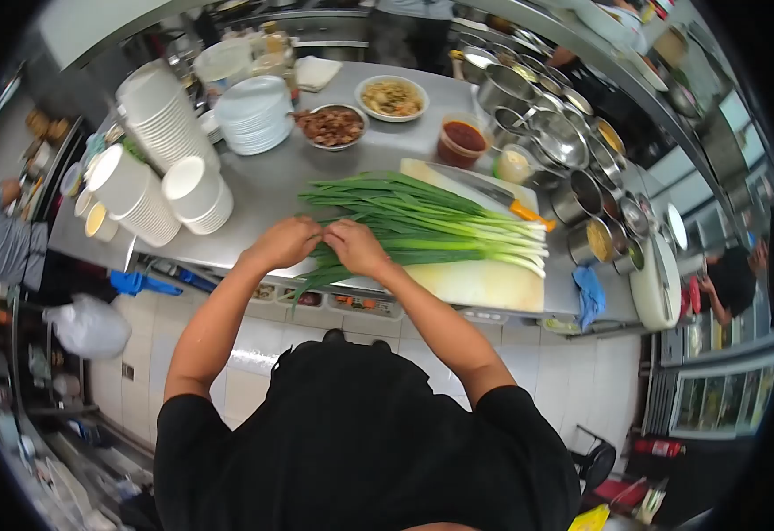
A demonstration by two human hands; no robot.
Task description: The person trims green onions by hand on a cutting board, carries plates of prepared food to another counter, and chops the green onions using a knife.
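A big bunch of green onions (422, 217) lies across a white cutting board (480, 285), white ends to the right and leaf tips to the left. My left hand (286, 242) is closed just past the leaf tips, fingers bent inward; what they pinch is hidden. Touching its fingertips, my right hand (358, 247) is closed over the leaf ends, with green leaves showing around its fingers. Some leaves droop over the counter's front edge below my hands. A knife (511, 202) with an orange handle rests on the board behind the bunch.
Stacked white tubs (143, 199) and plates (254, 115) stand left on the steel counter (254, 190). Behind are a bowl of brown pieces (330, 126), a bowl of food (392, 97) and a tub of red sauce (463, 142). Metal pots (577, 195) crowd the right. Other people stand around.
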